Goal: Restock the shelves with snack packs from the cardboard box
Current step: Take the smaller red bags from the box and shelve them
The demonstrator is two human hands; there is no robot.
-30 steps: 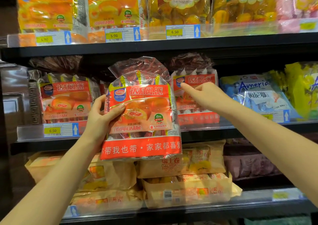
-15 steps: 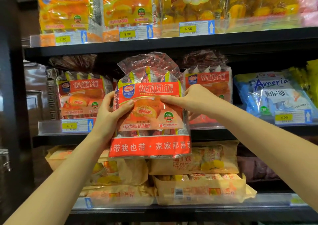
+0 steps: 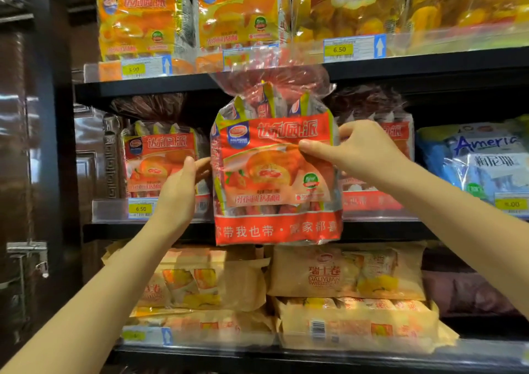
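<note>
One red snack pack [image 3: 276, 179] is mid-air before the middle shelf [image 3: 400, 227], not yet placed; your left hand [image 3: 179, 193] grips its edge, right hand [image 3: 360, 150] pinches the front. Box unseen, so remaining stock unknown.

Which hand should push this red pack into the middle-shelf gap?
Probably the right hand: it pinches the red plastic snack pack on its front, while the left hand only grips its edge.

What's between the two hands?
The red snack pack, held between the left hand and right hand in the head view.
</note>
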